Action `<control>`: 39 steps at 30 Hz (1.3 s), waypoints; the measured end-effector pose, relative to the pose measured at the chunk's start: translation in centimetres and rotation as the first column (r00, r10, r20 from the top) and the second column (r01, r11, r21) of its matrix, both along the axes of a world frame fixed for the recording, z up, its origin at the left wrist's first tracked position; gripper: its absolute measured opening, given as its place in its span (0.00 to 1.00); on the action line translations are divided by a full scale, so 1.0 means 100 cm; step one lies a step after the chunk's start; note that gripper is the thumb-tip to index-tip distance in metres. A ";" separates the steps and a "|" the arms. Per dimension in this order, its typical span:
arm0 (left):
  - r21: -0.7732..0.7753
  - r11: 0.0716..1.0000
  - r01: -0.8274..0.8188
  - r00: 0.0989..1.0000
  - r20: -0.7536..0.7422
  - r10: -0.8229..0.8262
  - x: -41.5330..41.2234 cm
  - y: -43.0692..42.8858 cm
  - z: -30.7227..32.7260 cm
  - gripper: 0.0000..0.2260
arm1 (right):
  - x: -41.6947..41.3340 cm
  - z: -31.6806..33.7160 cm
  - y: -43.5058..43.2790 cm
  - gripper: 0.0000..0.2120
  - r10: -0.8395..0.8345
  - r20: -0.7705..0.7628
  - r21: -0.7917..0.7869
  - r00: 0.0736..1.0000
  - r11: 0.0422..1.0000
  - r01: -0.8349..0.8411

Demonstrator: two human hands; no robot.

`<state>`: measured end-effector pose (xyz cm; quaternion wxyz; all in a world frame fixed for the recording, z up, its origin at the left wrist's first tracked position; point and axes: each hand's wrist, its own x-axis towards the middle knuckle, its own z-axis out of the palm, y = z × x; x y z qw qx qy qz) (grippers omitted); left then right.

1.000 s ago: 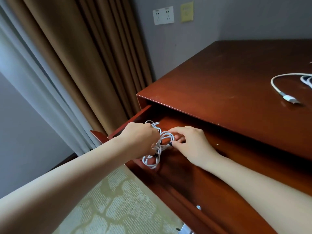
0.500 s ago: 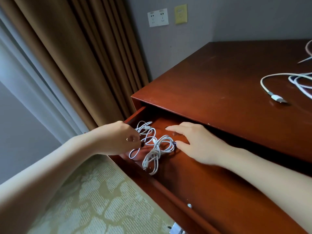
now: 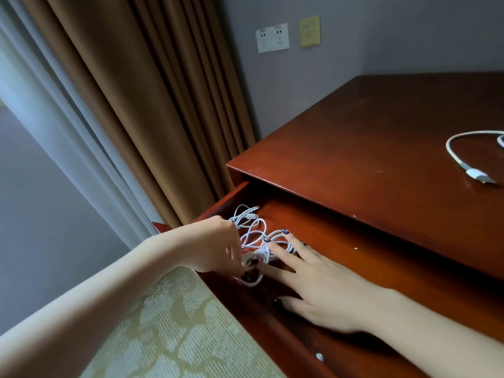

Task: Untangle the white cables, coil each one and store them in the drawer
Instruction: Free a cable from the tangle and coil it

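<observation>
A white bundle point(image 3: 249, 216) of cables is seen in the left corner of the open drawer point(image 3: 368, 249). Its near loops are pinched by the curled fingers of the left hand point(image 3: 215, 244). The right hand point(image 3: 319, 285) is laid flat, fingers spread, and its fingertips are rested on the bundle (the nails are painted dark). One more cable point(image 3: 477, 175) is seen on the desk point(image 3: 354, 148), well apart.
</observation>
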<state>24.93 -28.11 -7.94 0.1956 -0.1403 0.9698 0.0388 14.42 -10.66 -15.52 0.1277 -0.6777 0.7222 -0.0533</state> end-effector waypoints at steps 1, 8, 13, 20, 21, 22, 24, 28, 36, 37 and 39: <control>-0.028 1.000 -0.001 1.000 0.023 0.002 -0.002 -0.001 0.002 0.07 | 0.000 0.000 -0.004 0.28 -0.015 0.026 -0.008 1.000 1.000 0.016; -0.249 0.968 0.018 0.996 0.087 0.004 -0.002 0.001 -0.001 0.07 | 0.003 -0.003 -0.022 0.29 -0.054 0.087 0.012 0.995 0.998 0.054; -0.292 0.956 -0.003 0.986 0.159 0.052 -0.010 0.004 -0.003 0.07 | -0.004 0.007 -0.020 0.29 -0.064 0.182 0.035 0.981 0.998 0.059; -0.373 0.924 -0.086 0.980 0.134 0.145 -0.015 0.021 0.024 0.22 | -0.006 0.019 -0.013 0.23 -0.085 0.402 -0.128 0.912 0.981 0.148; -0.406 0.910 -0.082 0.985 0.107 0.137 -0.017 0.025 0.029 0.23 | -0.005 0.023 -0.010 0.21 -0.080 0.412 -0.148 0.908 0.977 0.153; -0.428 0.901 -0.069 0.990 0.082 0.115 -0.019 0.029 0.035 0.22 | -0.005 0.028 -0.007 0.20 -0.079 0.431 -0.170 0.899 0.971 0.167; -0.434 0.900 -0.039 0.999 0.003 0.045 -0.024 0.039 0.049 0.21 | -0.005 0.044 0.002 0.19 -0.098 0.461 -0.197 0.882 0.958 0.209; -0.369 0.928 0.056 0.941 -0.292 -0.172 -0.046 0.069 0.081 0.17 | -0.024 0.098 0.043 0.13 -0.210 0.498 -0.225 0.842 0.906 0.359; -0.117 0.953 0.281 0.757 -0.584 -0.295 -0.147 0.168 0.085 0.15 | -0.096 0.144 0.176 0.09 -0.505 0.238 -0.376 0.830 0.740 0.558; -0.068 0.957 0.283 0.762 -0.590 -0.268 -0.162 0.180 0.077 0.16 | -0.105 0.143 0.192 0.09 -0.555 0.223 -0.386 0.802 0.705 0.595; 0.010 0.965 0.262 0.777 -0.595 -0.205 -0.190 0.200 0.054 0.18 | -0.120 0.140 0.218 0.09 -0.634 0.240 -0.388 0.735 0.632 0.671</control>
